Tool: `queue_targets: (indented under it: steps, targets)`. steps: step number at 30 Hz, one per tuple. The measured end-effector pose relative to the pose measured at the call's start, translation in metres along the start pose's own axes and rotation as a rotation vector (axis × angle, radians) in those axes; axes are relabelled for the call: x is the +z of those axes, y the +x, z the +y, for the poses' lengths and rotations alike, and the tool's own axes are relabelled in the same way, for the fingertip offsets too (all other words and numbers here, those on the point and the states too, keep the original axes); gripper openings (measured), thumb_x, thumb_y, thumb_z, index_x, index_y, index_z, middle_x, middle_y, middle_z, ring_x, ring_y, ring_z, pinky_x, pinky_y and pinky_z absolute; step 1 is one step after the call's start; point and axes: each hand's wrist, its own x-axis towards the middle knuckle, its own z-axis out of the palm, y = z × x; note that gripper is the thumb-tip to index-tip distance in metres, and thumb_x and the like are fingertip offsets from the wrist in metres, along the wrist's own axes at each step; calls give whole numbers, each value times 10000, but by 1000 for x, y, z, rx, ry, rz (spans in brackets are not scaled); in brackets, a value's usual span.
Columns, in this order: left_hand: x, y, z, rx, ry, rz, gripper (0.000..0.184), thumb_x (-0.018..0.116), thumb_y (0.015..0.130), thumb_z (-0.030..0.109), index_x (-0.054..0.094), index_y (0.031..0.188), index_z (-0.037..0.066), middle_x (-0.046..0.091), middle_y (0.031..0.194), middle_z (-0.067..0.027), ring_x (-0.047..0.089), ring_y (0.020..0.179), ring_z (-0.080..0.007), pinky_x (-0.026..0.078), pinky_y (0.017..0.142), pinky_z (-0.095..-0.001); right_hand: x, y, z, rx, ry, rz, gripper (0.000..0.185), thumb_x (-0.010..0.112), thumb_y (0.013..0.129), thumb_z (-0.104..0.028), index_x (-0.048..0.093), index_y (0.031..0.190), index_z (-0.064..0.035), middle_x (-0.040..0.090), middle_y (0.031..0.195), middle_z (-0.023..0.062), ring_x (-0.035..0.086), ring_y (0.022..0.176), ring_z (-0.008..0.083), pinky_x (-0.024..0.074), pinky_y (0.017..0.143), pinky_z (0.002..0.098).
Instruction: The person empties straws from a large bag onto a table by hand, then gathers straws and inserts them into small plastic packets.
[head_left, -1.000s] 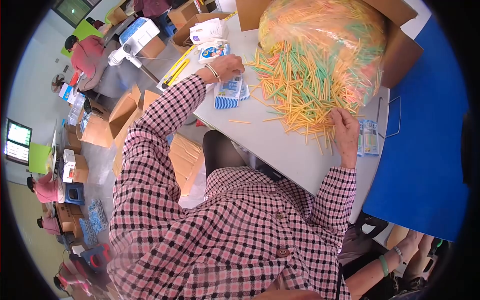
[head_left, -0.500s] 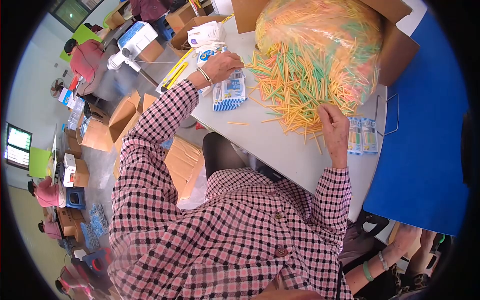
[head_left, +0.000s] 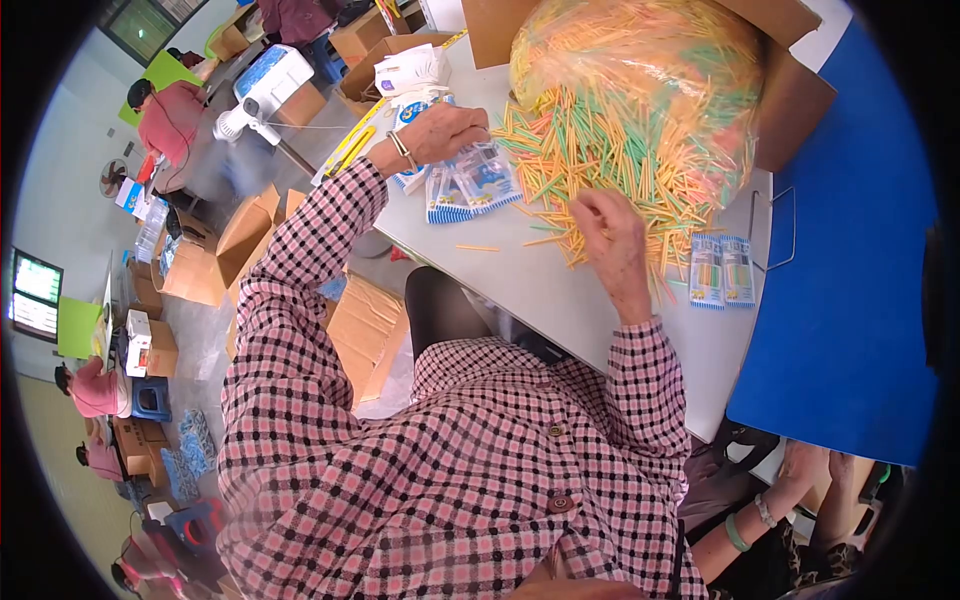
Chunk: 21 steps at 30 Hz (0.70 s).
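My left hand (head_left: 440,135) is over a stack of blue-and-white plastic packets (head_left: 450,200) on the table. Its fingers are curled closed at the top of a tilted packet (head_left: 487,182) that sticks out to the right of the stack. At the near edge of a heap of thin yellow, green and pink sticks (head_left: 590,150) is my right hand (head_left: 612,240), thumb and fingers pinched together; anything between them is too small to make out. Two filled packets (head_left: 722,272) with coloured sticks inside lie side by side to its right.
A big clear bag (head_left: 640,50) of sticks bulges from a cardboard box (head_left: 790,110) behind the heap. A yellow cutter (head_left: 350,150) lies at the table's left edge. One loose stick (head_left: 477,248) is nearer me. Another person's arms (head_left: 760,510) show lower right.
My right hand has moved left, from beside the filled packets to the heap's near edge. Under my left hand, a packet now juts farther right from the stack.
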Motion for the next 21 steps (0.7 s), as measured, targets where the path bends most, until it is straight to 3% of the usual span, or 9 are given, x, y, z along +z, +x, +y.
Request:
queue_targets:
  steps: [2, 3, 6, 8, 11, 15, 18, 21]
  targets:
    - [-9, 7, 16, 64, -67, -35, 169, 514, 878, 215, 553, 880, 51, 571, 718, -114, 567, 663, -276, 439, 603, -355, 19, 9, -1, -199, -53, 101, 161, 625, 812, -114, 600, 866, 36, 546, 708, 49, 488, 617, 88, 399, 547, 230]
    - [-13, 9, 24, 95, -101, -53, 180, 507, 889, 226, 554, 906, 53, 562, 722, -103, 561, 658, -264, 435, 603, -338, 27, 10, -3, -201, -53, 100, 161, 625, 812, -114, 600, 866, 36, 546, 708, 49, 488, 617, 88, 399, 547, 230]
    - [-18, 14, 51, 77, -190, -84, 184, 529, 881, 219, 552, 933, 45, 562, 719, -92, 558, 648, -222, 432, 600, -318, 43, 11, -7, 135, 232, -50, 177, 631, 815, -145, 600, 837, 28, 516, 647, 2, 453, 590, 61, 378, 527, 223]
    - [-15, 13, 55, 71, -239, -101, 189, 540, 877, 215, 551, 947, 40, 562, 718, -87, 557, 643, -202, 430, 598, -307, 40, 10, -8, 179, 276, -66, 179, 625, 821, -149, 601, 836, 28, 512, 641, -9, 444, 587, 54, 372, 522, 219]
    - [-2, 8, 51, -31, -615, -113, 209, 585, 853, 204, 555, 960, 28, 568, 725, -65, 536, 649, -134, 424, 597, -286, 31, 9, -7, 262, 362, -96, 186, 614, 832, -156, 602, 835, 29, 504, 630, -31, 425, 581, 40, 361, 513, 212]
    - [-2, 3, 53, -45, -529, -121, 219, 620, 827, 182, 554, 955, 17, 571, 737, -52, 513, 668, -105, 427, 613, -265, 22, 8, 5, 311, 288, -117, 184, 587, 855, -155, 610, 863, 28, 517, 649, -29, 425, 593, 32, 357, 523, 204]
    - [-4, -3, 22, -76, -404, -100, 252, 628, 818, 180, 543, 984, 11, 583, 749, -71, 529, 669, -123, 433, 624, -264, 15, 4, 17, 141, 225, 21, 172, 579, 862, -146, 620, 869, 21, 532, 699, -36, 427, 623, 18, 352, 545, 188]
    - [-9, -10, -15, -181, -209, -122, 287, 645, 796, 182, 541, 1004, 12, 597, 805, -88, 554, 717, -167, 441, 663, -284, -10, 1, 21, 283, 338, 34, 172, 575, 863, -142, 620, 907, 18, 562, 758, -32, 457, 664, 17, 374, 586, 180]
